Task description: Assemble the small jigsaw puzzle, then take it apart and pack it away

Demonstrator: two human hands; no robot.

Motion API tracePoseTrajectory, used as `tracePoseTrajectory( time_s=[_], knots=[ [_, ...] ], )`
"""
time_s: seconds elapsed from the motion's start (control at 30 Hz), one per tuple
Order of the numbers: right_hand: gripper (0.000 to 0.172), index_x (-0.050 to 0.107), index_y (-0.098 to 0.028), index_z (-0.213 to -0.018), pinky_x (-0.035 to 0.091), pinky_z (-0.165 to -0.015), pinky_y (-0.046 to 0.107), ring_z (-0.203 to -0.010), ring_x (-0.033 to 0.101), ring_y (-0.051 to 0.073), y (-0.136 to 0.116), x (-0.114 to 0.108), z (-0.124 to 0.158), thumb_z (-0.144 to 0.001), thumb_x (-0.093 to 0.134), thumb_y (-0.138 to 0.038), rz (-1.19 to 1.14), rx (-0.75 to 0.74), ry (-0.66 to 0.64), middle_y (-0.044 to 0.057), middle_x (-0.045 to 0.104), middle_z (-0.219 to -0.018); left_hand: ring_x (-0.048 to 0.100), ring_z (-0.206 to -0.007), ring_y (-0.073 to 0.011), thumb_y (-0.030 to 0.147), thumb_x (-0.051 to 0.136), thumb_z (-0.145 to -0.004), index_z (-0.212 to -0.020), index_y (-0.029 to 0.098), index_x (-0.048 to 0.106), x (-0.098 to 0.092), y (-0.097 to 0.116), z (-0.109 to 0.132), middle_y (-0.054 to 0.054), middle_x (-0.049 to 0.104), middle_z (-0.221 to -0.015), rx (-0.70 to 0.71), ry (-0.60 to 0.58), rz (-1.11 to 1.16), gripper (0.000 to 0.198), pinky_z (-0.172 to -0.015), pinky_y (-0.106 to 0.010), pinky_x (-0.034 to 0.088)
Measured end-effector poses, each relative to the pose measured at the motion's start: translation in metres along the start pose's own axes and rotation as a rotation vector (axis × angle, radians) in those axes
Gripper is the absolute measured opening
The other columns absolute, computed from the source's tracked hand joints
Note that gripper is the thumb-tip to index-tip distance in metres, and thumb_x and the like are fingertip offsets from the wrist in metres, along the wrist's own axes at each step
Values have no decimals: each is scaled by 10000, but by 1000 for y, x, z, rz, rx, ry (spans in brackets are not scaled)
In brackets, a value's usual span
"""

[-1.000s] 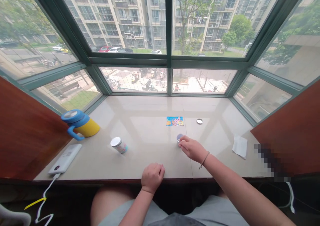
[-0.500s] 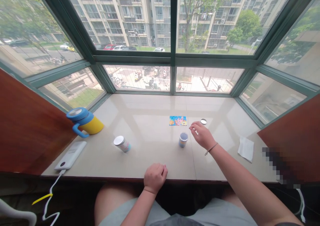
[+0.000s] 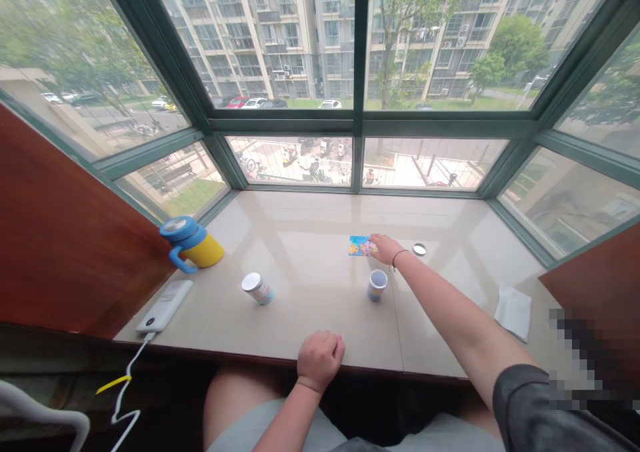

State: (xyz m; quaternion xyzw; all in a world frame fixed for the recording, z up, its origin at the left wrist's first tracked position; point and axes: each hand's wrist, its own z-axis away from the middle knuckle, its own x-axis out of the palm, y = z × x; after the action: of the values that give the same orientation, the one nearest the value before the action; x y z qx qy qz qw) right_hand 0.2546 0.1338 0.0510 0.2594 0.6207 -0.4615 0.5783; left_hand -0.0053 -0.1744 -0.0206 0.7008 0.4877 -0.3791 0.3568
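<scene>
My right hand [image 3: 385, 247] reaches over the right part of a small colourful cartoon card [image 3: 356, 247] lying flat. Its fingers are stretched out on or just above the card; I cannot tell if they press it. Below that hand stands an open small tin [image 3: 377, 287] with a bluish printed side. Beyond my right wrist lies a round metal lid [image 3: 419, 249]. At the front edge rests my left hand [image 3: 321, 360], curled into a fist with nothing visible in it. Farther left stands a second tin [image 3: 257, 289] with a white lid on.
A blue and yellow jug [image 3: 197, 244] stands by the left wooden panel. In front of it lies a white power bank [image 3: 165, 307] with a cable. A white tissue [image 3: 513, 311] lies at the right. Windows [image 3: 293, 162] close off the back of the pale ledge [image 3: 310, 229].
My right hand has moved forward and left, from beside the open tin onto the card. My left fist stays at the front edge. The whole view has shifted slightly.
</scene>
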Motion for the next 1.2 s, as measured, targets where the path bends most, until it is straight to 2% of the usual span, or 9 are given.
tracePoseTrajectory(
  time_s=[0.17,0.33,0.6,1.0,1.2],
  knots=[
    [655,479,-292,-1529,349,-1176,405,-1467,393,290,1,8,-23,-911,653,-424,33,-56,-138,65,335,-1656,552,-705,-197,244,564,-956,-653,230,564,2,-1,2,-39,578,-664,-19,-31,-6,304,-709,-350,402],
    [785,443,-320,-1553,354,-1166,439,-1475,372,328,8,14,-17,-838,710,-502,70,-53,-200,78,329,-1654,554,-700,-198,246,559,-955,-656,231,559,2,0,2,-39,581,-665,-26,-40,-7,300,-697,-351,397],
    [672,434,-375,-1536,434,-1054,491,-1400,435,350,10,19,10,-901,594,-525,122,49,-204,81,381,-1610,555,-698,-197,251,552,-957,-650,229,559,2,0,0,-38,581,-657,-18,-33,-13,308,-697,-353,386],
    [577,458,-329,-1495,451,-996,472,-1309,488,335,20,18,85,-940,546,-459,135,189,-206,115,435,-1548,546,-683,-190,234,576,-928,-635,227,569,-1,2,-1,-31,584,-653,-11,9,-1,293,-691,-335,377],
    [607,411,-305,-1540,454,-976,457,-1339,459,347,13,30,152,-955,519,-422,131,299,-179,136,378,-1593,570,-688,-193,264,550,-947,-629,228,567,-1,2,0,-34,580,-650,-22,-1,-24,320,-698,-333,406]
  ],
)
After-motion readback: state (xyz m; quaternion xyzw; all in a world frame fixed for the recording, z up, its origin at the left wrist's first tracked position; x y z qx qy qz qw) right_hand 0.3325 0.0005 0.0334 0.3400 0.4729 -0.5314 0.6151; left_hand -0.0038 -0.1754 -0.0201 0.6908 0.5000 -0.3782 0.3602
